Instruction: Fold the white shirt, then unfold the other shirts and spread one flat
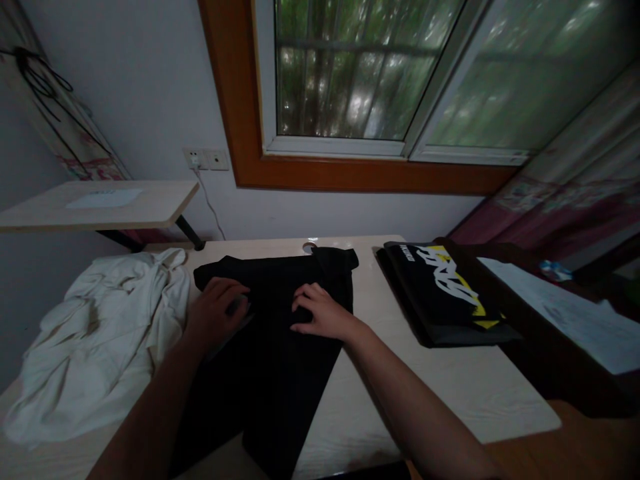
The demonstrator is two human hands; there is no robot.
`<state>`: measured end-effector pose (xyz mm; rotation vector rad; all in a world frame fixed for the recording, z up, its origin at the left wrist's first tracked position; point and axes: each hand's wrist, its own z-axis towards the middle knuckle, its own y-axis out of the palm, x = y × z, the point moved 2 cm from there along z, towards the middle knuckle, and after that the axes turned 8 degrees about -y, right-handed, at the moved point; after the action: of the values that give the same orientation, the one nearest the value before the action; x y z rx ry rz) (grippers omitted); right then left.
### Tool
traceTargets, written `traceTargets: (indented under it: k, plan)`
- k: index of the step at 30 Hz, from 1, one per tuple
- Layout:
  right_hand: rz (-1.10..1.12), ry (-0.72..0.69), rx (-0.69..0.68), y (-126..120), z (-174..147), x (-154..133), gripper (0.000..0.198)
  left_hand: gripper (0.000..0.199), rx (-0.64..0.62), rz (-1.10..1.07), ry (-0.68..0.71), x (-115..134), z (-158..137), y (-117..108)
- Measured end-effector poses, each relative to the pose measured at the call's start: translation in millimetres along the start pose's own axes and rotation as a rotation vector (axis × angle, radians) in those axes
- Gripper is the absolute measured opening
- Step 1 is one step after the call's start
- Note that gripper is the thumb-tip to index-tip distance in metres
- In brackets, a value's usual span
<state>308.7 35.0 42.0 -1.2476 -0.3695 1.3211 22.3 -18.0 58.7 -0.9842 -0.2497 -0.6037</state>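
Observation:
A pair of black trousers (275,373) lies on the table, waist end toward the wall and the two legs toward me. Near its upper left side rests my left hand (217,313), fingers curved and a gap between them and the thumb. My right hand (323,313) touches the cloth farther right, with its fingers spread and bent. Both hands look open on the fabric, with no fold visibly gripped. The dark cloth hides most creases, and one corner at the top right of the waist is turned up.
A crumpled white cloth (105,340) lies at the left, below a small raised shelf (100,207). Folded dark clothes (440,287) with a white and yellow print are stacked at the right. Behind the pale table (430,393) are a wall socket (205,159) and a window.

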Motion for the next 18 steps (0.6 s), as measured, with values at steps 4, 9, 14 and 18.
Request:
traceTargets:
  k: [4, 9, 14, 18]
  plan:
    - [-0.076, 0.031, -0.03, 0.8, -3.3, 7.8, 0.028, 0.036, -0.244, 0.081, 0.013, 2.5, -4.1, 19.4]
    - [-0.158, 0.06, -0.054, -10.3, -6.3, 18.5, 0.017, 0.027, -0.329, 0.144, 0.006, -15.3, -7.3, 23.8]
    - [-0.163, 0.077, 0.052, -29.7, -12.6, 32.0, 0.013, 0.018, -0.227, 0.233, 0.017, -21.1, -4.5, 15.8]
    - [-0.062, 0.05, 0.188, -42.6, -14.0, 30.5, 0.014, 0.014, -0.173, 0.229, -0.007, -13.5, -2.4, 9.0]
